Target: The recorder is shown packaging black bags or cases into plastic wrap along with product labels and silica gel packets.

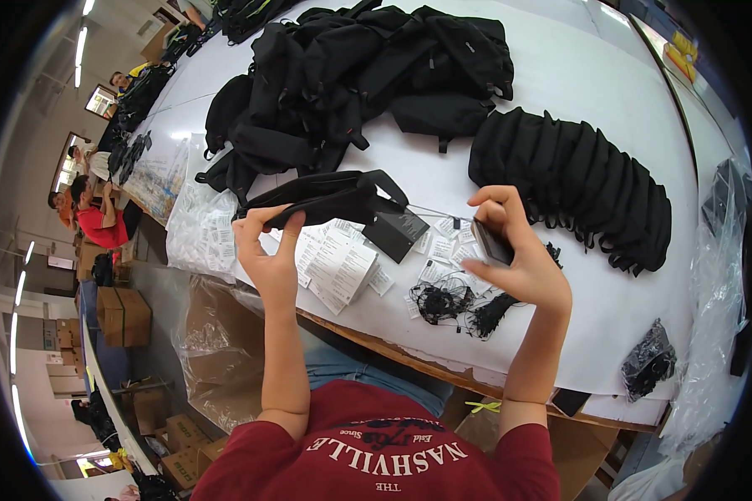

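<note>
My left hand [265, 246] pinches the near left edge of a black fabric pouch [330, 196], which I hold just above the white table. A loop strap stands at the pouch's right end. Below that loop is a black hang tag [397, 234] with small print. A thin cord [434, 210] runs from the pouch's right end toward my right hand [518, 250]. Its curled fingers and thumb grip a small dark flat piece [493, 244], which looks like a black tag or a stack of them. White printed slips [336, 265] lie under and between my hands.
A heap of black bags [376, 67] covers the far table [593, 50]. A row of black pouches [572, 179] stands at right. Bundled black cords [443, 301] lie near the front edge, a plastic-wrapped bundle [648, 359] farther right. Other people [100, 213] are at far left.
</note>
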### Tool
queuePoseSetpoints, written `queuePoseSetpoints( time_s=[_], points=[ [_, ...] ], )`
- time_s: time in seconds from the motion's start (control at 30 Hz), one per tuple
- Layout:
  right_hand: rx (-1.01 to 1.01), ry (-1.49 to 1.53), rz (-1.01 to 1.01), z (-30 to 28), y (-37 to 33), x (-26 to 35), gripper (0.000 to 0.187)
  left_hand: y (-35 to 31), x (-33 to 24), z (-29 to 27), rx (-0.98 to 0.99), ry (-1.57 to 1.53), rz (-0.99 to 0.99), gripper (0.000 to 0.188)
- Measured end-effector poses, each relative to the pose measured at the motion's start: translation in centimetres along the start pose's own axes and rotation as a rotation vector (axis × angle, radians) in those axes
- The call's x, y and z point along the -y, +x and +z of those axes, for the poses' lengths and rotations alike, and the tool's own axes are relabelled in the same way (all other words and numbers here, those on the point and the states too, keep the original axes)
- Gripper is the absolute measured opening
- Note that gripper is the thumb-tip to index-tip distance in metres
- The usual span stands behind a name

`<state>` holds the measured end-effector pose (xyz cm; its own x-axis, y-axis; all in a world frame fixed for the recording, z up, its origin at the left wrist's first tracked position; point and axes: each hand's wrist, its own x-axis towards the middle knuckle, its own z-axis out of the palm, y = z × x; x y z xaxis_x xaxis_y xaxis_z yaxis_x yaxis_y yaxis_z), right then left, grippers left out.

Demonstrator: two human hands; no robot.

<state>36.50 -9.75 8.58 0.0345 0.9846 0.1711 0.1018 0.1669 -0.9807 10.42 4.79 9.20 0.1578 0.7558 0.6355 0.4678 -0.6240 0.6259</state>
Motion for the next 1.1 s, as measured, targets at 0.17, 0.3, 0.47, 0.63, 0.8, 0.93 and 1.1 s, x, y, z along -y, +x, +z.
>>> queuePoseSetpoints(
  time_s=[0.17, 0.3, 0.47, 0.63, 0.8, 0.93, 1.1],
  points=[
    [-0.18, -0.004, -0.021, -1.1, -0.1, -0.7, 0.019, -0.2, 1.2, -0.6, -0.057, -0.053, -0.144, 0.016],
    [-0.295, 0.33, -0.091, -3.0, -1.0, -1.2, 0.012, -0.2, 0.8, -0.5, 0.019, -0.004, -0.089, 0.017],
    [-0.425, 1.03, -0.376, -3.1, 0.0, -3.7, 0.017, -0.9, -1.0, 0.9, 0.152, -0.018, -0.038, 0.015],
    [-0.602, 1.45, 0.002, 0.1, 2.9, -4.0, 0.026, -1.9, -2.8, 1.7, 0.334, 0.052, 0.005, 0.014],
    [-0.43, 1.387, -0.069, 1.1, 2.5, -4.8, 0.028, -2.3, -4.1, 2.6, 0.487, 0.03, 0.05, 0.015],
    [-0.669, 1.235, 0.04, 0.8, 2.6, -3.9, 0.025, -2.4, -4.3, 2.5, 0.505, 0.047, 0.045, 0.015],
    [-0.851, 1.087, 0.057, 1.0, 2.9, -2.8, 0.023, -2.4, -4.4, 2.4, 0.516, 0.065, 0.065, 0.016]
  ],
)
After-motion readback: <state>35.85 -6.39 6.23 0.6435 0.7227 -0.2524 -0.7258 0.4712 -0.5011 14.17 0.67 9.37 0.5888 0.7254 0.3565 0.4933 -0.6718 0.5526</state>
